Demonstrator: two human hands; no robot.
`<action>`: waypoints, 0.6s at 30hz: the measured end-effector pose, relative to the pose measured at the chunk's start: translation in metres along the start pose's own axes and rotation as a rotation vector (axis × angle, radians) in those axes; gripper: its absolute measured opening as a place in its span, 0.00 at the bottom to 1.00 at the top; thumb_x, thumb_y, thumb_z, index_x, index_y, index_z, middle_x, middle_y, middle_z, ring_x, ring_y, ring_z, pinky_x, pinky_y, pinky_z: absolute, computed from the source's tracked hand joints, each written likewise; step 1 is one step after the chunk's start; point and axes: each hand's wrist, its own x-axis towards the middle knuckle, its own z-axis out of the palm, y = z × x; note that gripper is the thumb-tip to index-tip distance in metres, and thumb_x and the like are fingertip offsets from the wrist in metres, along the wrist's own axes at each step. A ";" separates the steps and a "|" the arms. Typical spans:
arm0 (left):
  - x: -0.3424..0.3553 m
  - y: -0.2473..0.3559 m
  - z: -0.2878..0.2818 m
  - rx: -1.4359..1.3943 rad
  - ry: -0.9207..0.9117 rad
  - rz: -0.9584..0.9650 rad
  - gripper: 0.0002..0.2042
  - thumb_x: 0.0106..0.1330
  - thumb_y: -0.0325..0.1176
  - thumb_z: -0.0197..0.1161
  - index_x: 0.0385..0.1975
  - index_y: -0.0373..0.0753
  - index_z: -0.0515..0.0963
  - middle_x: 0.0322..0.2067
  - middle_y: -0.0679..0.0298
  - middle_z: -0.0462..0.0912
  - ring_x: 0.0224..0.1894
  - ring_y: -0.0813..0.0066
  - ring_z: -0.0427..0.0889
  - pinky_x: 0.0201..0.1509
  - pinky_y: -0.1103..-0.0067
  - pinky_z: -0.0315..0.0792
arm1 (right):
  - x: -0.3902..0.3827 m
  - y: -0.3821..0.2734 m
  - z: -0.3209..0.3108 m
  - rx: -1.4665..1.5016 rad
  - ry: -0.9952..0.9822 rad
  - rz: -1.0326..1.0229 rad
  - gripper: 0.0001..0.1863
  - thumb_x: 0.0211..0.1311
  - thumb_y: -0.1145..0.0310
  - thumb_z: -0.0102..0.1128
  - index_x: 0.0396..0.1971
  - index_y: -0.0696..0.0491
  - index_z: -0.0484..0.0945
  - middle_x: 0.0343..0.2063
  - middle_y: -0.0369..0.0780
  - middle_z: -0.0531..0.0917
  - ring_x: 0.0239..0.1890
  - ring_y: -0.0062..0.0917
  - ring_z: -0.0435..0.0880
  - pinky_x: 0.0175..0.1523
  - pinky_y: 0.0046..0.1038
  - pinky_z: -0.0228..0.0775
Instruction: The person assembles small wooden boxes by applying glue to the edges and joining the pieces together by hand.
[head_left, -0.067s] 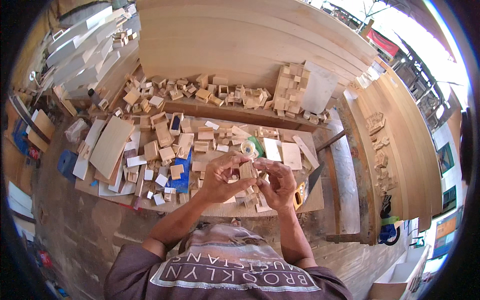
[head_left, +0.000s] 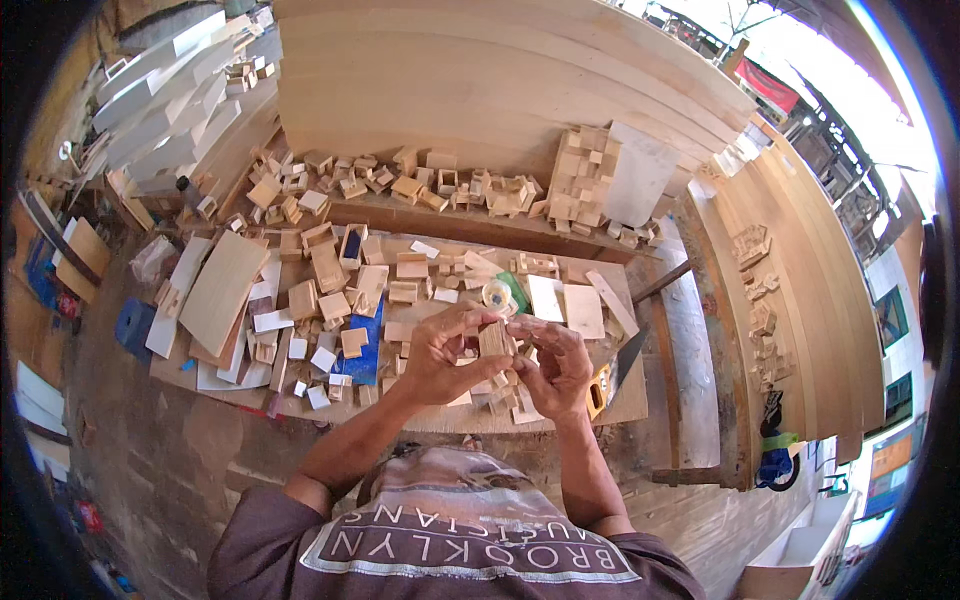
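Note:
A small wooden block (head_left: 494, 340) is held up over the near part of the workbench (head_left: 420, 415), between my two hands. My left hand (head_left: 440, 355) grips it with the thumb below and the fingers above. On its other side my right hand (head_left: 555, 368) is closed, thumb and fingertips meeting at the block's right edge; whether they pinch some smaller piece there I cannot make out. Just beyond the hands stands a round tub (head_left: 497, 295) with pale contents, beside a green item (head_left: 518, 292). A yellow-handled saw (head_left: 600, 390) lies right of my right hand.
Wooden blocks and small boxes (head_left: 325, 265) crowd the bench's left and middle. Flat boards (head_left: 225, 295) are stacked at its left end. More blocks (head_left: 430, 190) line a ledge before a tall wooden panel (head_left: 480, 80). A metal bar (head_left: 665, 282) juts out at the right.

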 end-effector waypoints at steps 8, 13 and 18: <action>0.002 -0.001 -0.005 -0.002 0.019 -0.004 0.24 0.54 0.22 0.76 0.52 0.33 0.78 0.47 0.58 0.79 0.48 0.74 0.79 0.50 0.79 0.74 | -0.001 0.008 0.005 -0.013 0.050 0.030 0.21 0.61 0.83 0.63 0.53 0.61 0.69 0.51 0.50 0.81 0.60 0.37 0.78 0.65 0.38 0.69; 0.002 0.005 -0.007 0.090 0.026 -0.009 0.24 0.53 0.22 0.76 0.52 0.33 0.78 0.47 0.58 0.80 0.48 0.74 0.79 0.50 0.79 0.74 | 0.002 0.012 0.004 -0.070 0.013 -0.023 0.21 0.61 0.83 0.63 0.53 0.61 0.70 0.52 0.51 0.81 0.59 0.37 0.78 0.63 0.36 0.70; 0.003 0.006 -0.007 0.093 0.040 -0.011 0.24 0.53 0.23 0.77 0.52 0.33 0.78 0.45 0.59 0.80 0.46 0.76 0.78 0.46 0.80 0.73 | 0.006 0.011 0.008 -0.005 0.017 -0.038 0.22 0.59 0.87 0.62 0.53 0.62 0.70 0.51 0.52 0.82 0.61 0.39 0.77 0.62 0.34 0.71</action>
